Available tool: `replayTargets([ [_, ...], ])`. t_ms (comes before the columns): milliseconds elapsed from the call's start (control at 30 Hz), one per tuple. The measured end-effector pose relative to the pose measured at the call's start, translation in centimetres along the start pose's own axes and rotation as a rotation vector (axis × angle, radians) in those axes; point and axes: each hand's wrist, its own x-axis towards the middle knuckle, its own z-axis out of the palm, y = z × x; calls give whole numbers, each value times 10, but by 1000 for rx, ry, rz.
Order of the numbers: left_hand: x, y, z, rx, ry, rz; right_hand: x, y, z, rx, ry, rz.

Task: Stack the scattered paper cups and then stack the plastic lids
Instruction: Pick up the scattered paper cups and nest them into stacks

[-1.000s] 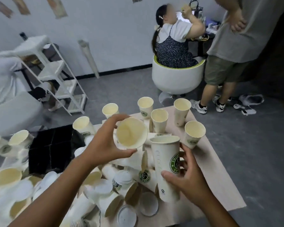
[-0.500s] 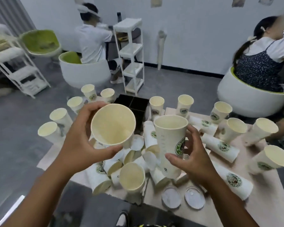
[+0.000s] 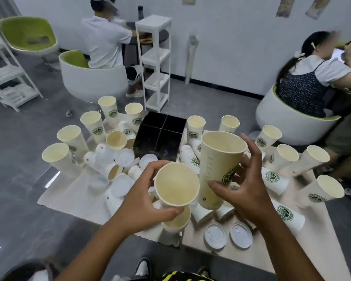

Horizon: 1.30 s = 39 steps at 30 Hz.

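A: What are the hands doing?

B: The left hand (image 3: 144, 196) holds a paper cup (image 3: 177, 184) tipped toward the camera, its mouth facing the viewer; the grip is curled round the cup's wall, thumb under the rim at 6 o'clock; the right hand (image 3: 244, 190) holds a taller cup (image 3: 219, 169) nearly upright, thumb across its front, fingers spread behind it; the 2 cups are just beside each other, at the centre of the view, above the bench (image 3: 292, 250).

A: Where are the other cups?

B: Scattered over the bench; upright ones ring the far side from 9 o'clock round to 3 o'clock; others lie on their sides in a pile at 9 o'clock and at 3 o'clock of the hands.

A: And the lids?

B: 2 white plastic lids (image 3: 214, 236) lie flat side by side at 5 o'clock; more lids sit among the fallen cups at 10 o'clock; a black box (image 3: 160, 136) stands at 12 o'clock.
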Motion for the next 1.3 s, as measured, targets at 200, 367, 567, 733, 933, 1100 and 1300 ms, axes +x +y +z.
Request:
replayTargets([
  [200,5,-15,7,-20,-53,1,-5,-2,3,-21,54,5],
  [367,2,-25,7,0,-84,-7,-6,1,5,-26,55,37],
  [567,-2,-41,3,80,-128,-43,-9,8,7,-32,66,48],
  [733,-2,-55,3,115,-174,-93,-9,8,15,-4,52,30],
  [933,-5,-67,-2,128,-187,-111,-7,3,26,31,93,-107],
  [1100,-3,-72,-7,124,-173,-123,-14,20,59,34,47,-118],
  [1300,-2,-80,-11,120,-191,-136,-25,39,83,19,76,-181],
])
